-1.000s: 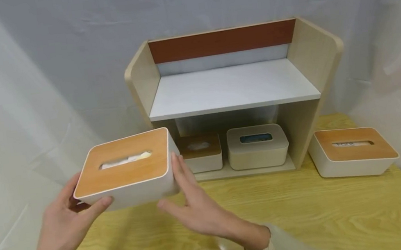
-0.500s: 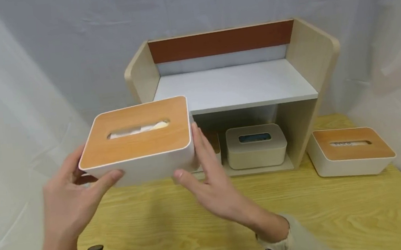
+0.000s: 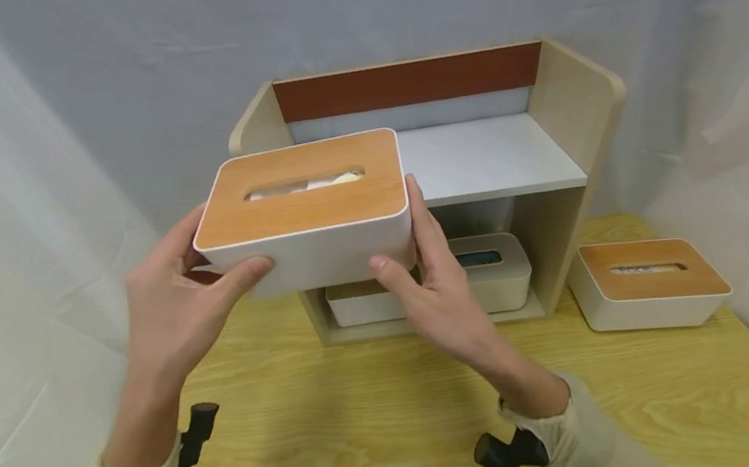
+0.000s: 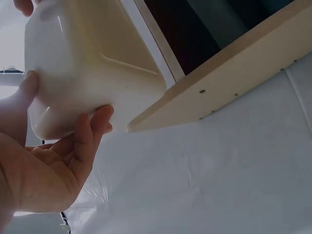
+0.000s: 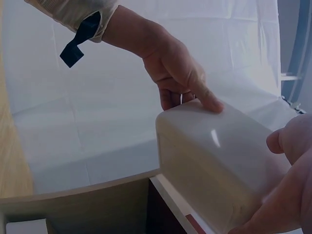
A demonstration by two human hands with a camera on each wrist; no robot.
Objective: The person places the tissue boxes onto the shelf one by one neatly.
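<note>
Held up in front of the shelf is a white tissue box [image 3: 311,260] with an orange wood lid and a slot, pale tissue showing in it. My left hand [image 3: 177,302] grips its left end, thumb on the front wall; the left wrist view shows fingertips under the base [image 4: 105,73]. At the other end my right hand [image 3: 440,295] holds it, thumb low on the front and fingers along the side wall. The box overlaps the left part of the white upper board [image 3: 490,155] in the head view. From the right wrist view, the box's smooth underside [image 5: 200,165] shows between both hands.
Below the board, the lower compartment holds a wood-lidded tissue box [image 3: 364,308], partly hidden, and a beige one [image 3: 508,280]. Another wood-lidded tissue box [image 3: 659,293] stands on the table [image 3: 366,404] right of the shelf's side panel [image 3: 575,110]. White sheeting [image 3: 55,108] surrounds the table.
Both hands have lifted the tissue box up and to the right, from left of the shelf to in front of its upper board. The other boxes stay put.
</note>
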